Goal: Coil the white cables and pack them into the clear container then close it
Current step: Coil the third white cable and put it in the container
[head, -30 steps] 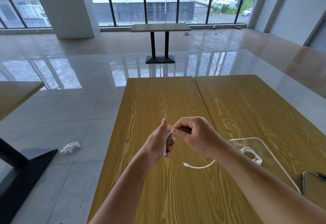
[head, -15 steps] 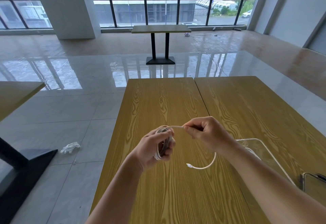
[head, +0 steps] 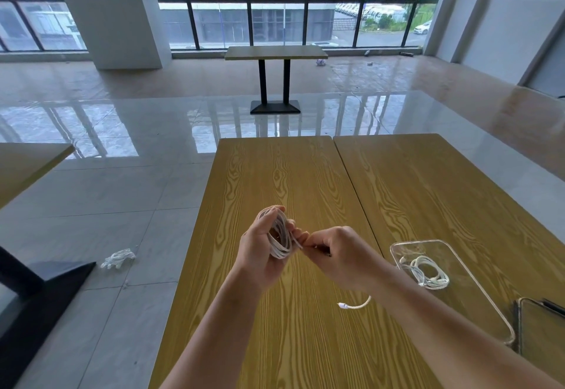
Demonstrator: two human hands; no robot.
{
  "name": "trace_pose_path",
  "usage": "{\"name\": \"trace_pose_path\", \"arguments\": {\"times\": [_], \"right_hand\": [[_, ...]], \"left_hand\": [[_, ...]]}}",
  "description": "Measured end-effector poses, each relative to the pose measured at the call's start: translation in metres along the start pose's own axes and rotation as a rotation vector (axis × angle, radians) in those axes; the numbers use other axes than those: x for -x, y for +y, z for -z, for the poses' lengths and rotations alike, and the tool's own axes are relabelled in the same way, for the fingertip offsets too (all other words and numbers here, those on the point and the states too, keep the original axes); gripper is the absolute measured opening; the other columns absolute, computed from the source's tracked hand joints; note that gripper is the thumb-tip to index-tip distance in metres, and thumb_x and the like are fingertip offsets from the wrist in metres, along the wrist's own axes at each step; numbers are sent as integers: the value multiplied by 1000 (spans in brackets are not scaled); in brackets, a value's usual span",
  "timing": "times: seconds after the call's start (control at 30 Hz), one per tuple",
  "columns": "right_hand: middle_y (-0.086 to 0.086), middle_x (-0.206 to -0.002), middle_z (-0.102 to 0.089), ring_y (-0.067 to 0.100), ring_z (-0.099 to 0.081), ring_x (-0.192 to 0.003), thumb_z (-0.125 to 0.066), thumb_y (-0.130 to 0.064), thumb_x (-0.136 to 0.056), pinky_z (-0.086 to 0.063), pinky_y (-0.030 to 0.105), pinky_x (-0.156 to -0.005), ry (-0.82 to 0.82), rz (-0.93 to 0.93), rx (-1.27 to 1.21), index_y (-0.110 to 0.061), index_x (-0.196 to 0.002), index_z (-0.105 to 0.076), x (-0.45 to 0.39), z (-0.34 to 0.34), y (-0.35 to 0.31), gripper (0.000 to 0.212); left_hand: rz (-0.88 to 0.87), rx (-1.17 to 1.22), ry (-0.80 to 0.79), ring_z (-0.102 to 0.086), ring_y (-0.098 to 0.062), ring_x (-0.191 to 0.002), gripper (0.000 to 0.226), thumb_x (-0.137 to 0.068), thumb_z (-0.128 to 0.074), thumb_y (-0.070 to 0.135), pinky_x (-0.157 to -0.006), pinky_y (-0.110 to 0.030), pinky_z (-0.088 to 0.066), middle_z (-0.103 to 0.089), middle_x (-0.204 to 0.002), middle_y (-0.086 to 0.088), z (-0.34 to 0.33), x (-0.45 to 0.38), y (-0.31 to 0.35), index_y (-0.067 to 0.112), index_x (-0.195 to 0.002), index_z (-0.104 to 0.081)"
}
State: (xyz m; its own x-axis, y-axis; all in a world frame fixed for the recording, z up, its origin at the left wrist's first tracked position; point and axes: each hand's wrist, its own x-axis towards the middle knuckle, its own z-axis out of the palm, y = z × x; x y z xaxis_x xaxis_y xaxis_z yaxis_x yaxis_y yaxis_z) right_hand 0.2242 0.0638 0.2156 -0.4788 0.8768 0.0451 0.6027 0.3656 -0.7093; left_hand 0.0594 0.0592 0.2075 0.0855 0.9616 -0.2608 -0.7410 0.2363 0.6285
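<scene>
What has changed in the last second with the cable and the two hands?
The right hand has carried the white cable around once more, so the coil in the left hand has one more loop and the loose tail hanging under the right wrist is shorter. Both hands kept their hold. The clear container, with a coiled cable inside, stayed in place on the table.

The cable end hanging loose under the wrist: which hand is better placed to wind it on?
Right, probably. The right hand already pinches the strand beside the coil, and the loose end hangs below it. The left hand is occupied holding the coil.
</scene>
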Motion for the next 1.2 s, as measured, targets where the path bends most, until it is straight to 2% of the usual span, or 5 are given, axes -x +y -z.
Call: {"name": "trace_pose_path", "arguments": {"times": [0.1, 0.37, 0.8, 0.97, 1.2], "right_hand": [[-9, -61, -58, 3, -46, -47, -58, -24, -99, -41, 26, -47, -83, -6, 66, -15, -87, -74, 1, -1, -6, 22], [-7, -71, -66, 3, -53, -53, -58, -23, -98, -48, 22, -51, -242, -4, 81, -21, -99, -75, 10, 16, -26, 17], [-10, -65, -66, -2, -56, -55, -68, -23, -92, -43, 14, -54, 84, 109, 55, -19, -82, -72, 0, 22, -39, 11], [-3, -63, -69, 1, -60, -52, -76, -24, -86, -45, 15, -50, 127, 98, -12, -20, -72, -67, -2, 23, -39, 17], [-6, -66, -70, 0, -60, -57, -82, -22, -81, -46, 15, -55, 6, 101, -78, -16, -77, -77, -3, 27, -36, 9]], "left_hand": [[-9, 0, 111, -50, -19, -60, 12, -102, -45, 20, -53, -30, -48, -52, -72, -10, 4, -4, 1, 12, -102, -53], [-89, -289, 268, -46, -16, -56, 11, -103, -47, 21, -47, -27, -41, -51, -73, -10, 24, -11, 11, 11, -102, -52], [78, -634, -116, -48, -12, -55, 50, -102, -33, 52, -46, -24, -38, -58, -65, 1, 5, 11, 1, 10, -108, -60], [143, -695, -255, -49, -13, -60, 59, -91, -44, 66, -51, -25, -37, -62, -82, -4, 6, 16, 3, 13, -114, -60], [286, -647, -485, -48, -15, -63, 40, -82, -70, 27, -49, -23, -40, -59, -85, -7, 18, 23, 10, 12, -115, -55]]}}
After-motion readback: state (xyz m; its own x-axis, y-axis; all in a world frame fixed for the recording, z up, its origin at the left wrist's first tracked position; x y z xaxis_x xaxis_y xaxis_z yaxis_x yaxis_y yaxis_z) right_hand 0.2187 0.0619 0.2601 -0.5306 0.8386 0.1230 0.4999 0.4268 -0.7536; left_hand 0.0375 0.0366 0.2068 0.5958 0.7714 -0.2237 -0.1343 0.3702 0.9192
